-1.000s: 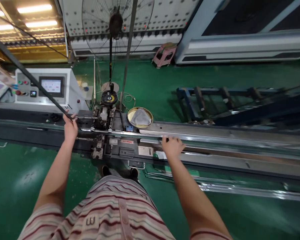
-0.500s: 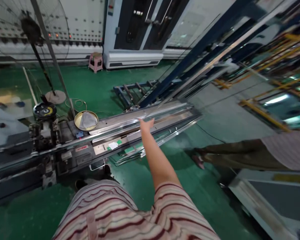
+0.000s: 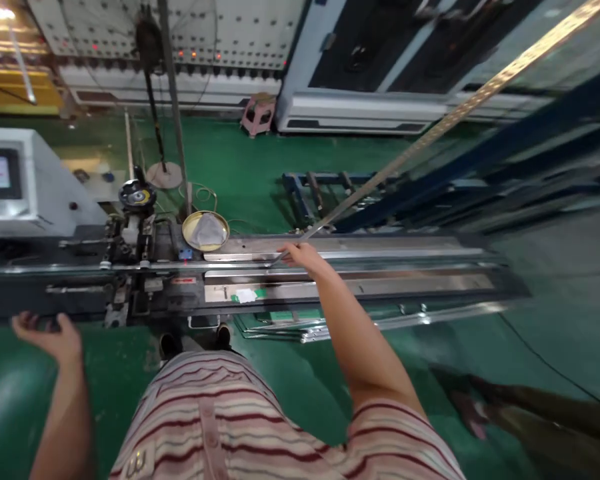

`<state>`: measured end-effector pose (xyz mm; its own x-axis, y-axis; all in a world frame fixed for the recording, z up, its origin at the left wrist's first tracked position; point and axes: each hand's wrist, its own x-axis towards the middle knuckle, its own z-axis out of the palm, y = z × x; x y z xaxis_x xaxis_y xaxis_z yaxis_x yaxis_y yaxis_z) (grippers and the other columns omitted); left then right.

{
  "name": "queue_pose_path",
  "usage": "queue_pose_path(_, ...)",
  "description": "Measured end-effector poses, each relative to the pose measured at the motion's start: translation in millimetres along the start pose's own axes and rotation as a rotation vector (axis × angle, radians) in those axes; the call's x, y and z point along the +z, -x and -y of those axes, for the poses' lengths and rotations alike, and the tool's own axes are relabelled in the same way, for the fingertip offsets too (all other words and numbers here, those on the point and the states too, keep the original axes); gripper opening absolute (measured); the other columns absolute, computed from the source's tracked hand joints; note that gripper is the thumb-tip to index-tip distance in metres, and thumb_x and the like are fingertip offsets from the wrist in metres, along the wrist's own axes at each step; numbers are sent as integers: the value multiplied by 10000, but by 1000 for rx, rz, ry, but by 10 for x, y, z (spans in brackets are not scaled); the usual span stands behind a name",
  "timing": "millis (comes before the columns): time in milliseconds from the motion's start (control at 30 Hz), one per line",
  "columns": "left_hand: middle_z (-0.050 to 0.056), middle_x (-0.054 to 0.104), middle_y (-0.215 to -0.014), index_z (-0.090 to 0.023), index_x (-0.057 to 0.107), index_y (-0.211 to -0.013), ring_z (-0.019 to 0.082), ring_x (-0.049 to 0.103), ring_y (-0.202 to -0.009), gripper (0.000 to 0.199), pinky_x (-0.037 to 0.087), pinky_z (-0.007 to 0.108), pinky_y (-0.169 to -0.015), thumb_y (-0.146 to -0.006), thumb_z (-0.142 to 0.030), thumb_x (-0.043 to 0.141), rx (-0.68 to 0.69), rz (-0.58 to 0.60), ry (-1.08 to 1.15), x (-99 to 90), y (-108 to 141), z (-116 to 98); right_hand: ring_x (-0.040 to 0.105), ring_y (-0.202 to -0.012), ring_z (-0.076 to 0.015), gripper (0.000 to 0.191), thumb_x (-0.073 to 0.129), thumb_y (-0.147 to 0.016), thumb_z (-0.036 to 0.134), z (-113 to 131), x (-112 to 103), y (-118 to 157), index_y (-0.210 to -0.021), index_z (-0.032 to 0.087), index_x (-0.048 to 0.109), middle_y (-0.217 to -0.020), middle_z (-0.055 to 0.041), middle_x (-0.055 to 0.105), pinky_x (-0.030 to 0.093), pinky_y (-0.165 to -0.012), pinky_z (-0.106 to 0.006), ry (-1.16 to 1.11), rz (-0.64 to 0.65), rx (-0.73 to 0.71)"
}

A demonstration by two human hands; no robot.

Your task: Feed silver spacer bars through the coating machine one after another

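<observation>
Over the long metal bench (image 3: 470, 280), my right hand (image 3: 303, 257) is closed on the lower end of a long perforated metal strip (image 3: 405, 155), which slants up to the upper right. A thin bar (image 3: 230, 265) runs lengthwise along the bench, through the roller mechanism (image 3: 130, 247) at the left. My left hand (image 3: 50, 337) is by the bench's front edge at the far left, fingers apart and curled a little, holding nothing. A round tin (image 3: 206, 230) with a grey cloth stands on the bench behind the bar.
A machine with a screen (image 3: 30, 180) stands at the left. Several metal frames (image 3: 310, 330) lie low in front of the bench. A pink stool (image 3: 258, 115) is behind. At the lower right are a person's legs and shoe (image 3: 470, 413).
The view has swung, levelling the bench. My left hand has come into view at the left. My right hand, spread before, is now closed round the strip.
</observation>
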<state>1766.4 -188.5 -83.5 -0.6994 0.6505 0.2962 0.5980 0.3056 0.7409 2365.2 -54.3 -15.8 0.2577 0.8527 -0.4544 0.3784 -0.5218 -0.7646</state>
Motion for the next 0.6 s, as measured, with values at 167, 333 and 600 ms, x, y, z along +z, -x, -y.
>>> queue_pose_path(167, 172, 418, -1502, -214, 293, -1514, 284, 476, -1343, 777, 500, 465, -1045, -814, -271, 625, 30, -173, 159, 30, 481, 635, 716, -744, -216, 294, 471, -895, 227, 322, 788, 122, -893, 108, 739, -731, -117, 731, 567, -702, -290, 13, 120, -35)
queue_pose_path(333, 178, 440, -1476, -199, 385, -1490, 259, 489, -1311, 666, 490, 405, -1036, -868, -290, 605, 5, -190, 175, -233, 418, 880, 719, -746, -217, 286, 496, -863, 240, 590, 1601, 241, -900, 117, 751, -768, -109, 735, 574, -696, -300, 94, 230, -123)
queue_pose_path(600, 161, 494, -1424, -223, 514, -1404, 262, 506, -1308, 517, 498, 396, -1014, -898, -305, 580, -51, -203, 148, -591, 175, 1551, 716, -745, -212, 334, 486, -876, 294, 1061, 2975, 503, -925, 142, 779, -765, -90, 752, 568, -730, -299, 278, 336, -348)
